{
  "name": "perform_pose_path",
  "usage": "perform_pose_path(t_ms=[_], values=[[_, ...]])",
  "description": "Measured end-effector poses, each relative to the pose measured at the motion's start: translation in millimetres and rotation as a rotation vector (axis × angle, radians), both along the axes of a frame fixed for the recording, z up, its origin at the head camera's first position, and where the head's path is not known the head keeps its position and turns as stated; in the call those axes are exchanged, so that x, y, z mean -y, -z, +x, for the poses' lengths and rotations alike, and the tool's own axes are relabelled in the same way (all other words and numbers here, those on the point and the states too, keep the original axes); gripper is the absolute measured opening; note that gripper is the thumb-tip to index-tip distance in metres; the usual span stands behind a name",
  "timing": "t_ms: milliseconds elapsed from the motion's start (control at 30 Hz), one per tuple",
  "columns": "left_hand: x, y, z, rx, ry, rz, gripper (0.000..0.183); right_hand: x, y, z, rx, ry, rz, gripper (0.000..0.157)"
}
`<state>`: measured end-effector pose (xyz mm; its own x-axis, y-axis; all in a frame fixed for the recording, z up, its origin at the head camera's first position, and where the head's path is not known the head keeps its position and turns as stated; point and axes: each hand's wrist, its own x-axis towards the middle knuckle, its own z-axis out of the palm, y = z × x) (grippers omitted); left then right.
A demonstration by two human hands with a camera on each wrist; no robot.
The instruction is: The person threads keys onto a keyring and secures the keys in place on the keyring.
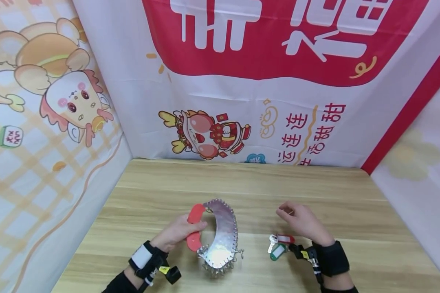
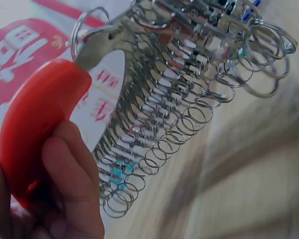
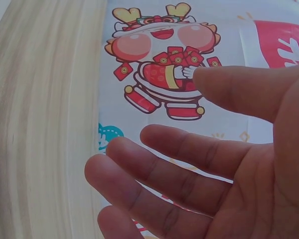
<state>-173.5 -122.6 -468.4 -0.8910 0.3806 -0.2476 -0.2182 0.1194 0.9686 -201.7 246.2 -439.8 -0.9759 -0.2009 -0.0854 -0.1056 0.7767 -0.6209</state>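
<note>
My left hand [image 1: 177, 232] grips the red handle [image 1: 195, 226] of a crescent-shaped metal key holder [image 1: 221, 234]. Many small clips and split rings [image 2: 189, 119] line its curved edge, as the left wrist view shows. The holder is tilted, its shiny plate facing up. To its right, my right hand [image 1: 304, 219] hovers with loosely bent fingers [image 3: 179, 144] and nothing in them. Just below that hand lie a silver key [image 1: 273, 243], a red key tag [image 1: 286, 239] and a green key tag [image 1: 278, 252] on the table.
The wooden table [image 1: 176, 183] ends at a printed cloth backdrop [image 1: 132, 122]. Another printed cloth [image 1: 40, 171] hangs along the left side, and a pale one [image 1: 418, 195] borders the right. Each wrist wears a black strap with a small camera.
</note>
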Motion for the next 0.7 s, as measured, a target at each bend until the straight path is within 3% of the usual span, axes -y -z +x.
perform_pose_path(t_ms=[200, 367, 600, 700], values=[[-38.0, 2.6, 3.7, -0.048, 0.007, -0.065, 0.027, 1.9, -4.8, 2.3, -0.004, 0.006, 0.001, 0.037], [-57.1, 16.0, 3.8, -0.054, -0.013, -0.070, 0.027, 0.9, -4.2, 3.3, -0.018, -0.014, -0.003, 0.036], [-35.5, 40.5, 13.0, -0.040, -0.041, -0.131, 0.026, -2.4, -6.2, 2.8, -0.032, -0.028, -0.001, 0.037], [-18.3, 46.9, 19.2, -0.047, -0.016, -0.171, 0.030, -3.4, -7.8, 3.7, -0.036, -0.029, 0.005, 0.036]])
